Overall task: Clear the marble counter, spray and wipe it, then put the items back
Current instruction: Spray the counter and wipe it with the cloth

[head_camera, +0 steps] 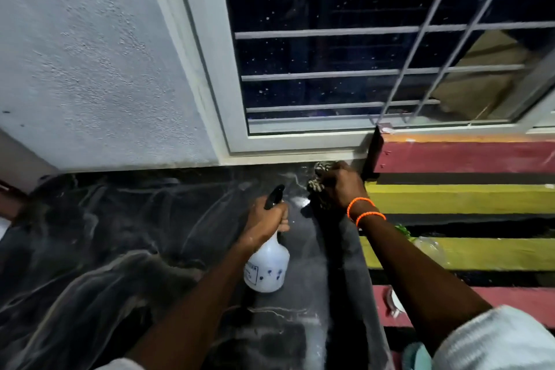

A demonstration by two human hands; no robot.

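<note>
The dark marble counter with white veins fills the lower left. My left hand grips the neck of a white spray bottle with a black nozzle, held just above the counter near its right side. My right hand, with two orange bracelets on the wrist, presses a patterned black-and-white cloth onto the counter's far right corner, below the window frame.
A barred window and a textured grey wall rise behind the counter. To the right lies a slatted surface of red and yellow stripes holding a clear plastic bottle and a small white item.
</note>
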